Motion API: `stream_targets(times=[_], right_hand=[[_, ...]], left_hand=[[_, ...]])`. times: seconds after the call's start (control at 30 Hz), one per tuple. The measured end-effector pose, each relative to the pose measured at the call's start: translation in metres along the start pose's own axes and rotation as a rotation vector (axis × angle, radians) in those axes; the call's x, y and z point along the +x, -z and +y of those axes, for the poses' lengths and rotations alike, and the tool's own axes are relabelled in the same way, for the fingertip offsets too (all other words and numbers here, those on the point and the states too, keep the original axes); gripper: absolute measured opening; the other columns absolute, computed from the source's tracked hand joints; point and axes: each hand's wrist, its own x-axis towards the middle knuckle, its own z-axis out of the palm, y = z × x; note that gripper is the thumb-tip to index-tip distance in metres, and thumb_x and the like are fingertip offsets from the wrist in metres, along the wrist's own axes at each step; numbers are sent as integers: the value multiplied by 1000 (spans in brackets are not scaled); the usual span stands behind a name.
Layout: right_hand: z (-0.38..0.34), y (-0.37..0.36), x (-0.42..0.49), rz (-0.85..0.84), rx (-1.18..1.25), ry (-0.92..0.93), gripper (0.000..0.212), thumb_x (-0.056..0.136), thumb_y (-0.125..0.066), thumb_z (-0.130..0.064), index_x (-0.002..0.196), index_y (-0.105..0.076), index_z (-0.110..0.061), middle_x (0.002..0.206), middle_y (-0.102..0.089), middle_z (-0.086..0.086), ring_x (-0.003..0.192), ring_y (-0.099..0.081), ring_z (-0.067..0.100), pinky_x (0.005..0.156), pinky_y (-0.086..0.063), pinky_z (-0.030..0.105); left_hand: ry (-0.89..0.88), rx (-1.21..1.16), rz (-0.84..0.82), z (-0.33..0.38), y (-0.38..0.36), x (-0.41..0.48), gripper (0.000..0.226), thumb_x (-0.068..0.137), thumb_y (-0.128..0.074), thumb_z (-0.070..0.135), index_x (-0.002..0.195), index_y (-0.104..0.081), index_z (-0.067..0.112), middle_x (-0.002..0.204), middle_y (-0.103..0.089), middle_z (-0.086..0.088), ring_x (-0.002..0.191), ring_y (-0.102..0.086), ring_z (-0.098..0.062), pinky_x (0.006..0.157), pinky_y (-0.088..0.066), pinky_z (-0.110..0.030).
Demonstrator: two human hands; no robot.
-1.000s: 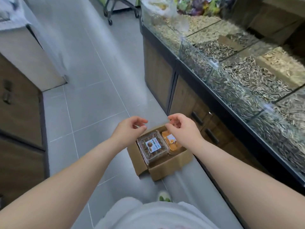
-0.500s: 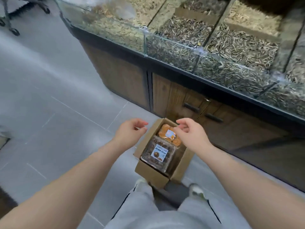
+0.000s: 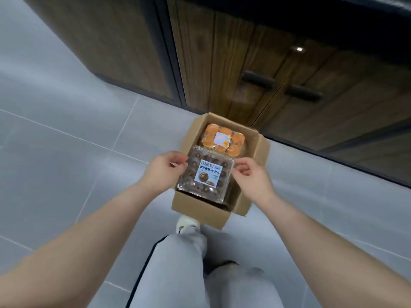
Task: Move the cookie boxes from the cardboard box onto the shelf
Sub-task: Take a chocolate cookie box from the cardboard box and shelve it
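1. The left hand (image 3: 163, 170) is reaching over the left wall of the cardboard box (image 3: 200, 210). Its grip is closing narrowly, with the fingers curling onto the left far corner of the chocolate cookie box (image 3: 206, 176).
2. The chocolate cookie box is lying flat, label up, in the near half of the cardboard box. It is sitting high, level with the rim, and appears not yet lifted clear.
3. The orange cookie box (image 3: 223, 138) is lying in the far half of the cardboard box, touching or partly under the chocolate one. No hand is touching it.
4. The right hand (image 3: 250, 176) is coming in over the right flap of the cardboard box. Its grip is pinching narrowly at the right far corner of the chocolate cookie box.
5. The cardboard box is standing on the floor (image 3: 66, 130), and a wooden cabinet (image 3: 244, 63) is standing just beyond its far end. No shelf is showing.
6. Progress, as judged: both cookie boxes are sitting in the cardboard box, so none is showing as shelved. The first lift is only beginning. Remaining are raising the chocolate cookie box, carrying it to the shelf, then doing the same with the orange one.
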Motion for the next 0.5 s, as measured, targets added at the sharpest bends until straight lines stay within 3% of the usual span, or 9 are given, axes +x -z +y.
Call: stream_targets(times=[0.07,0.17,0.27,0.37,0.5], right_hand=[[46,-29,26,-8,-17,-20,31,87,-67,-22,117,-60,-17,87,-58,-9,85,-56,14,88,-49,36],[110,-71,66,-13,-55,-31,51,86,-68,-27,134,-51,-18,114,-61,2,101,-58,20,94,-48,38],[162,-108,99,-12,-138,-31,75,84,-69,-30,148,-30,-24,139,-46,7,125,-47,26,105,-40,40],[199,-141,125,-39,-126,-64,98,81,-73,-28,153,-5,-32,146,-31,10,136,-34,29,111,-31,40],[217,-165,146,-67,-64,-111,115,79,-77,-23,152,11,-29,148,-22,9,134,-36,26,109,-33,36]], left_hand=[[4,19,-6,-39,-30,31,15,90,-62,19,104,-67,21,97,-67,7,78,-60,-11,60,-42,-21],[-9,43,-5,-95,-71,82,14,89,-63,18,101,-67,21,96,-69,5,84,-64,-16,72,-46,-27],[-26,58,0,-140,-107,124,15,88,-62,16,100,-67,23,93,-68,7,84,-63,-15,74,-44,-22],[-49,44,20,-174,-132,150,14,89,-63,17,100,-66,26,91,-65,8,82,-61,-14,80,-47,-23],[-48,30,42,-209,-145,167,18,88,-65,17,105,-65,23,100,-64,1,92,-63,-21,89,-50,-32]])
